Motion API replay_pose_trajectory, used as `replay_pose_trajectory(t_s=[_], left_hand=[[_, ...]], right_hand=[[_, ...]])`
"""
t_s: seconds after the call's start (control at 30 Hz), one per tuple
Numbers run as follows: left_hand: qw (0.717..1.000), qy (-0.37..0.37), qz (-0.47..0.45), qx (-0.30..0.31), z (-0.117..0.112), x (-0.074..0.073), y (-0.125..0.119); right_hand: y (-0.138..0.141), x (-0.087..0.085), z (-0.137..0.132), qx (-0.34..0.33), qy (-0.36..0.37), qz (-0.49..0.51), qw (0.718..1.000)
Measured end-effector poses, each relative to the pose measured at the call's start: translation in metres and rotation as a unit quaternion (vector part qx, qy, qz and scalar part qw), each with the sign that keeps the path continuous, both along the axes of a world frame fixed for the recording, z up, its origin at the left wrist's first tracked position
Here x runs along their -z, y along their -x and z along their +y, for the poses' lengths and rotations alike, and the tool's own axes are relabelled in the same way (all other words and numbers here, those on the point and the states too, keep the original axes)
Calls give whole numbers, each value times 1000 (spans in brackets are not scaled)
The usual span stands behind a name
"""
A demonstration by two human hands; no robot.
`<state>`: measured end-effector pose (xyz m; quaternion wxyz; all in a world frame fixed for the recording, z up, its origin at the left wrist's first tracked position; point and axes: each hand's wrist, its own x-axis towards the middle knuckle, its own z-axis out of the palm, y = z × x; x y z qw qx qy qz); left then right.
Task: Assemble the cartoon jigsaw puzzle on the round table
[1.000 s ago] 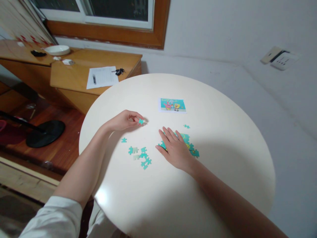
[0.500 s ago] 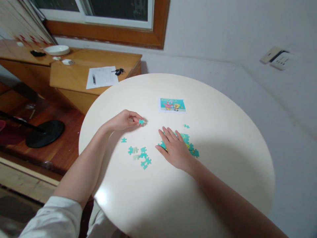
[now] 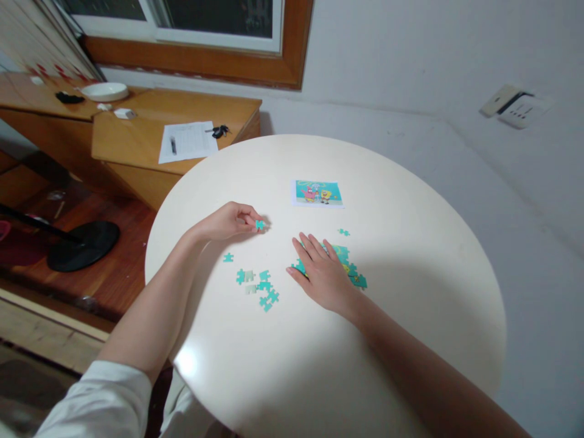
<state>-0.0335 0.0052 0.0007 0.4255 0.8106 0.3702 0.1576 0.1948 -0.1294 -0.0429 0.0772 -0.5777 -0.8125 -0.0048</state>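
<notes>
My left hand (image 3: 233,220) pinches a small teal puzzle piece (image 3: 260,225) between its fingertips, close over the white table. My right hand (image 3: 325,275) lies open, fingers stretched out, on the partly joined jigsaw puzzle (image 3: 341,252) and hides much of it. Its teal and yellow edges show above and to the right of the hand. Between the two arms lie several loose puzzle pieces (image 3: 264,285), mostly teal, a few pale grey. One teal piece (image 3: 228,258) sits apart near my left forearm. Beyond the joined part is another small teal piece (image 3: 344,232).
A printed cartoon picture card (image 3: 318,193) lies farther back on the round white table (image 3: 424,231). Behind it at the left, a wooden cabinet (image 3: 141,143) bears a paper sheet (image 3: 189,142), keys (image 3: 221,131) and a white dish (image 3: 104,92). A black stand base (image 3: 84,245) is on the floor.
The puzzle piece in my left fingertips has tilted very slightly. My right hand and the loose pieces have stayed in place.
</notes>
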Motion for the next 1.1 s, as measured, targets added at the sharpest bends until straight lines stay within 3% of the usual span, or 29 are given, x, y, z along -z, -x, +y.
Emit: replay_pose_trajectory(t_s=[1.1], left_hand=[[1000, 20, -10, 0, 0, 1, -1]], right_hand=[[1, -2, 0, 4, 8, -2, 1000]])
